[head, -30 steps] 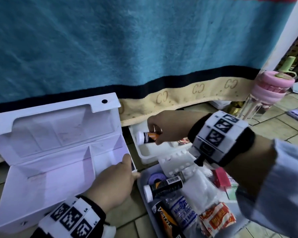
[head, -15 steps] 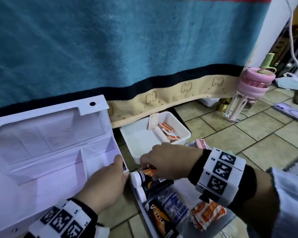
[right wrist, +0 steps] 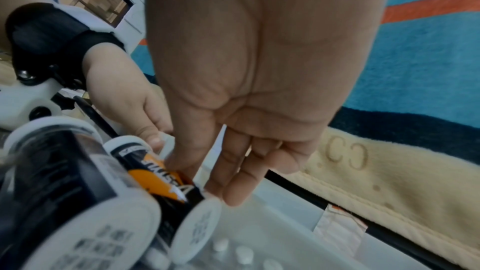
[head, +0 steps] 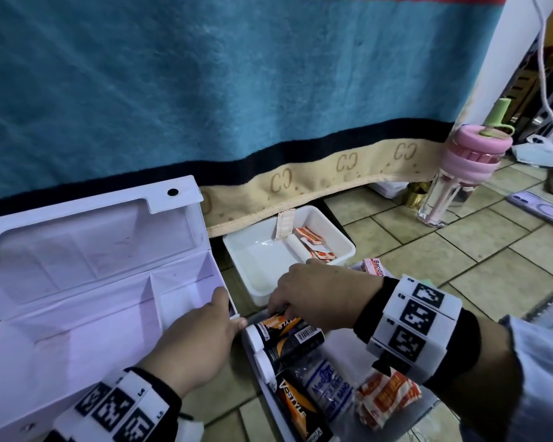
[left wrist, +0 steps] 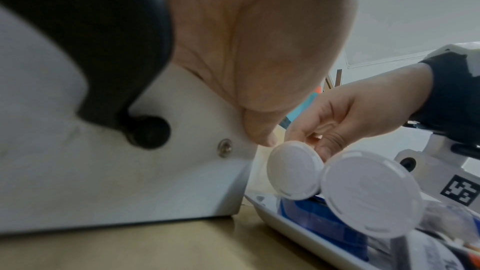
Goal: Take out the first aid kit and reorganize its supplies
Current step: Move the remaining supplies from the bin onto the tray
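The white first aid kit point(head: 77, 298) lies open on the tiled floor, its compartments bare. My left hand point(head: 198, 339) grips its right end wall, thumb on the outer corner point(left wrist: 259, 139). My right hand point(head: 313, 295) pinches an orange-and-black tube point(head: 278, 325) with a white cap point(left wrist: 293, 171), lying on the supply tray point(left wrist: 298, 231) against a second capped tube point(head: 296, 341). In the right wrist view the thumb presses on the orange tube point(right wrist: 158, 180) and the fingers point(right wrist: 233, 190) lie along its far side. On the tray sit a crepe bandage pack point(head: 326, 390) and orange plaster packs point(head: 387, 397).
A white bin point(head: 259, 275) holding plasters and a roll stands behind the tray, under the hanging blue blanket point(head: 237, 90). A pink box point(head: 372, 266) lies by my right wrist. A pink-lidded bottle point(head: 460, 167) and a phone point(head: 543, 208) are at the right.
My right hand carried the orange tube from above the white bin down onto the tray, beside the other tube. My left hand stayed on the kit's end wall.
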A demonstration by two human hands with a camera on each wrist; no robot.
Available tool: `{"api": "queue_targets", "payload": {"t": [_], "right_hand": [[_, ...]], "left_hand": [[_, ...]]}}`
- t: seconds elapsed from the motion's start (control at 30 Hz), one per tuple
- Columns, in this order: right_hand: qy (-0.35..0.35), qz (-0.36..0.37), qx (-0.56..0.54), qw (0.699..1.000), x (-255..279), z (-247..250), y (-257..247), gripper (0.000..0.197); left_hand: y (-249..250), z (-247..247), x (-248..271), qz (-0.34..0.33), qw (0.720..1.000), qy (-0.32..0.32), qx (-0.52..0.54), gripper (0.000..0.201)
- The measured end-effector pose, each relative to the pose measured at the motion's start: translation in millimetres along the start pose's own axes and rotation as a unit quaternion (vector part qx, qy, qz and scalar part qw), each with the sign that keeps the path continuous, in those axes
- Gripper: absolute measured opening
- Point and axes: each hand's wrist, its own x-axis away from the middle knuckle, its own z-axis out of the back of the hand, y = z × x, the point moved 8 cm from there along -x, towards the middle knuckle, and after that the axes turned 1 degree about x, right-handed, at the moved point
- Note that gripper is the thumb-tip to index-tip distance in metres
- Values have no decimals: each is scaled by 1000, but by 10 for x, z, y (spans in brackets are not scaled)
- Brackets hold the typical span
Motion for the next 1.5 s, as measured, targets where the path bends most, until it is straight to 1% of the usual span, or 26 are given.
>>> {"api": "queue_targets", "payload": {"t": [0.13,0.27,0.33,0.4,0.47,0.6,0.67,0.73,0.83,0.93,1.1,1.17,1.23,1.27,1.33,1.4,1.43,1.47,1.5], "right_hand": [[6,-4,16,1000,6,10,1,29],[30,-9,14,999,-3,49,26,27],[35,-17,2,999,-8,62,74,26],[45,-32,-39,998,3,118,169,23],[55,-79,-73,993,46,223,373,23],[95,-218,-34,971,155,491,970,27],[78,-244,-49,965,132,470,1140,33],[25,-223,-70,972,33,341,1141,38],[-50,-171,-83,980,-129,111,1004,41],[-66,-159,-88,981,-245,5,942,40],[-97,-123,17,987,-374,-142,846,37],[-87,-128,19,988,-386,-148,832,35],[-62,-136,-30,988,-354,-50,852,33],[-34,-149,-74,985,-310,51,898,32],[41,-171,-149,973,-154,314,1013,23],[107,-184,-176,961,75,563,1103,10],[117,-188,-176,959,187,629,1139,7],[110,-188,-171,961,300,658,1157,8],[87,-187,-163,965,402,651,1152,10]], "left_hand": [[1,-3,-3,7,1000,-6,13,31],[-4,-2,2,13,1000,-6,13,30],[-5,-5,2,14,1000,-7,14,29],[-10,-6,0,15,1000,-8,15,29],[-15,-6,-2,16,1000,-7,12,29],[-9,-7,-5,13,1000,-4,-4,28],[-3,-3,-1,11,1000,-2,-6,29],[-2,2,2,12,1000,-1,-5,29],[-8,-5,0,15,1000,-6,3,29],[-19,-19,-10,9,1000,-6,4,29],[-24,-22,-14,10,1000,-6,7,29],[-18,-18,-10,11,1000,-7,9,29],[-13,-18,-9,10,1000,-7,10,30],[-15,-19,-8,9,1000,-7,10,30],[-24,-24,-13,11,1000,-7,10,30],[-33,-31,-19,13,1000,-8,13,31],[-34,-35,-20,14,1000,-9,13,32],[-32,-36,-18,15,1000,-10,12,32],[-27,-35,-16,16,1000,-10,10,32]]}}
